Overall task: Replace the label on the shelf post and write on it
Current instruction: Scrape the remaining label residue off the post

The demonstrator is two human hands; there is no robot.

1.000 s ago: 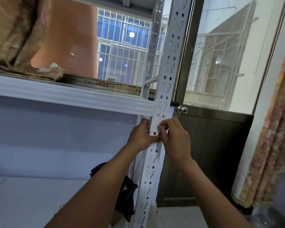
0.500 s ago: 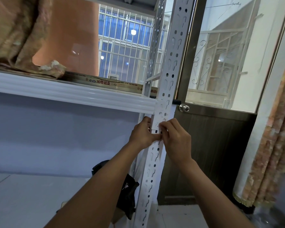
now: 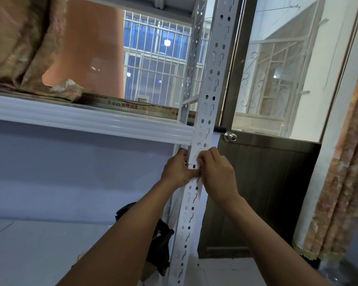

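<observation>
white paper label point(image 3: 195, 156) on slotted white metal shelf post point(image 3: 213, 79) | grip: left hand point(image 3: 177, 169) round post, right hand point(image 3: 217, 172) pinches label | likely flimsy; peel by corner

Left hand point(image 3: 177, 169) and right hand point(image 3: 217, 174) touch, raised forward, fingers curled.

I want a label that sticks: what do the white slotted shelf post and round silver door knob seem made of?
White slotted shelf post: probably painted steel, matte, given its punched slots and thin folded edges. Round silver door knob: polished metal, given its bright reflections.
</observation>
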